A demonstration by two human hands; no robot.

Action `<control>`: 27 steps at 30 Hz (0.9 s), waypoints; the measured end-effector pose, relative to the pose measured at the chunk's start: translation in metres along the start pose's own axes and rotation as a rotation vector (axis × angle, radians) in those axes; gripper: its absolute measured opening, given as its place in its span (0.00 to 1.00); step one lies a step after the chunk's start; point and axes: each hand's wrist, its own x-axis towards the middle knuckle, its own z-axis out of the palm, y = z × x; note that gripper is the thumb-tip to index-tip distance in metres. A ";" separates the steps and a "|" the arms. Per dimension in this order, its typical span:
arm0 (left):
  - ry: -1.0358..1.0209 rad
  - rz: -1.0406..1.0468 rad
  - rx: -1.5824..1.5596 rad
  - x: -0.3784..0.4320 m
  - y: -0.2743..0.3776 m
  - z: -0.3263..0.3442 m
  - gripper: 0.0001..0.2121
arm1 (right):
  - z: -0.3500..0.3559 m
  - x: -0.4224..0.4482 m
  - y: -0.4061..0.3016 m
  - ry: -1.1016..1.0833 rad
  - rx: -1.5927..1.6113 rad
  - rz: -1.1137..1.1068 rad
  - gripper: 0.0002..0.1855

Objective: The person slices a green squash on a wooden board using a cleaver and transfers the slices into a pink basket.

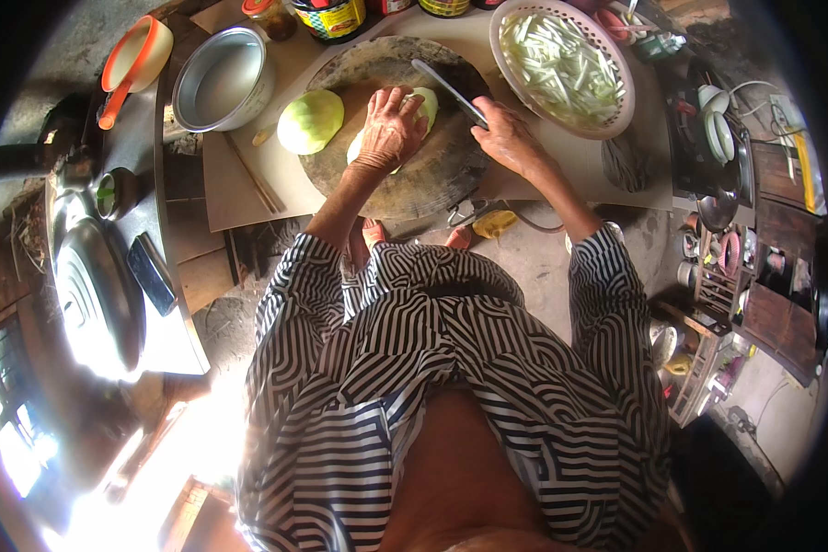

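My left hand [389,127] presses down on a pale green vegetable piece [426,105] on the round wooden chopping board [414,193]. The fingers cover most of that piece. In my right hand [509,134] is the handle of a knife [448,88], its blade pointing up and left, just right of the vegetable. Whether the blade touches the board I cannot tell. Another pale green piece [310,122], rounded side up, lies at the board's left edge. Beyond the board on the right stands a perforated plastic basket [619,114] full of cut pale green strips [559,62].
A metal pot [222,79] and an orange-rimmed dipper [136,55] stand to the left. Chopsticks [252,172] lie near the table's front edge. Jars [328,19] line the back. At far left are a phone [152,272] and a large metal lid [96,297].
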 end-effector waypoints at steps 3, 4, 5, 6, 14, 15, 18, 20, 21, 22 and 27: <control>-0.029 0.060 0.011 0.002 -0.004 0.004 0.15 | 0.012 0.006 0.006 0.006 -0.081 -0.097 0.16; -0.023 0.076 0.000 0.001 -0.005 0.007 0.14 | 0.011 0.007 0.005 -0.039 -0.059 -0.081 0.15; -0.017 0.093 -0.012 0.001 -0.006 0.010 0.14 | 0.009 0.008 0.005 -0.084 -0.038 -0.064 0.14; -0.016 0.106 0.028 0.003 -0.004 0.008 0.14 | 0.006 0.009 0.003 -0.123 -0.027 -0.031 0.14; -0.065 0.078 0.018 0.007 -0.001 0.012 0.13 | -0.009 0.009 0.004 -0.151 -0.019 -0.007 0.12; -0.066 0.075 0.012 0.007 -0.001 0.011 0.13 | -0.012 0.009 0.001 -0.153 -0.043 0.001 0.11; -0.094 0.070 0.035 0.007 -0.002 0.010 0.13 | -0.023 0.007 -0.013 -0.193 -0.115 0.015 0.12; -0.108 0.069 0.046 0.008 0.000 0.008 0.13 | -0.025 0.006 -0.016 -0.264 -0.162 0.008 0.14; -0.108 0.068 0.046 0.008 0.001 0.006 0.13 | -0.025 0.006 -0.017 -0.252 -0.109 0.039 0.12; -0.108 0.066 0.046 0.009 0.002 0.005 0.12 | -0.024 0.005 -0.017 -0.240 -0.055 0.069 0.11; -0.089 0.075 0.043 0.007 0.002 0.004 0.12 | -0.014 0.008 -0.007 -0.238 -0.067 0.011 0.09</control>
